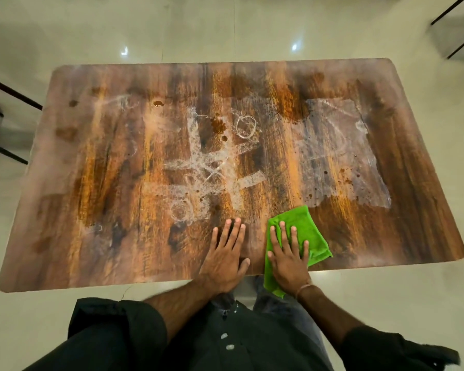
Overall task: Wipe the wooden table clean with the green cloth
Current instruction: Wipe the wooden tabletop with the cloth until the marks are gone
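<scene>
The wooden table fills the middle of the head view, smeared with white residue and dotted with brown stains. A folded green cloth lies near the front edge, right of centre, one corner hanging over the edge. My right hand presses flat on the cloth with fingers spread. Just left of it, my left hand rests flat on the bare wood, fingers apart, holding nothing.
A large white smeared patch covers the right half of the table. Dark chair legs stand at the left, and more dark legs at the top right. Pale glossy floor tiles surround the table.
</scene>
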